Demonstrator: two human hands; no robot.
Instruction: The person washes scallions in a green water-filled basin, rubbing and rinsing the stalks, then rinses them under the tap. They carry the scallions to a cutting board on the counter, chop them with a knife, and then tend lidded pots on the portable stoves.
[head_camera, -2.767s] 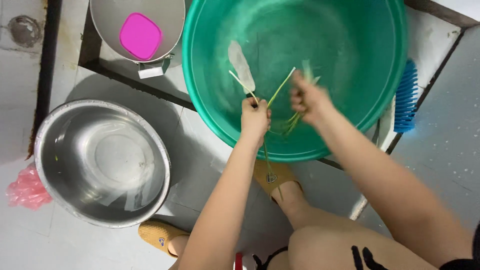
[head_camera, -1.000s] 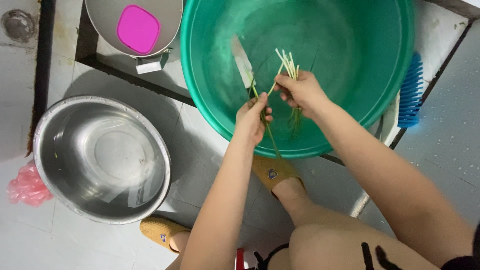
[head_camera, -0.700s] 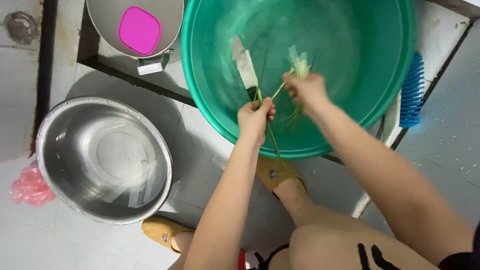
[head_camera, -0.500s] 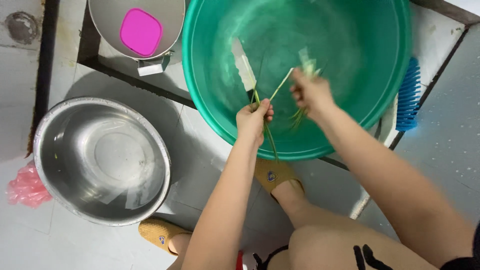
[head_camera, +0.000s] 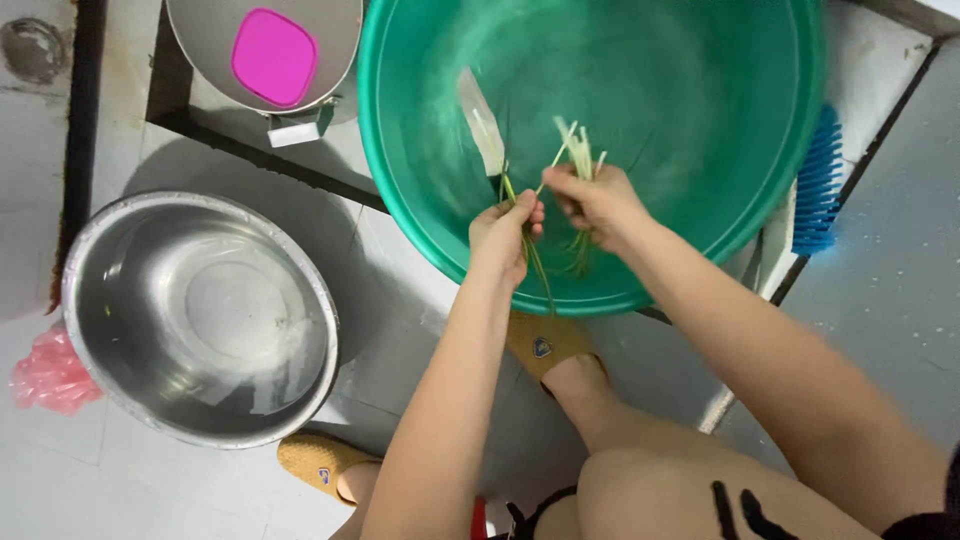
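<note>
My left hand (head_camera: 505, 228) grips a small knife whose pale blade (head_camera: 481, 120) points up over the big green plastic basin (head_camera: 430, 200); a few thin green stalks also run through that hand. My right hand (head_camera: 597, 200) is closed on a small bundle of pale green vegetable stalks (head_camera: 578, 155), their cut ends sticking up and their leafy ends hanging below the fist. Both hands hover close together over the near side of the basin, nearly touching.
A wet steel bowl (head_camera: 200, 315) sits on the tiled floor at left, with a pink plastic bag (head_camera: 50, 372) beside it. A steel pot holding a magenta lid (head_camera: 272, 58) stands at the top. A blue brush (head_camera: 818, 182) lies to the right. My sandalled feet (head_camera: 545, 345) are below the basin.
The right hand has turned and shifted the stalk bundle slightly back and forth beside the knife; the left hand with the knife stays nearly in place. Bowls have not moved.
</note>
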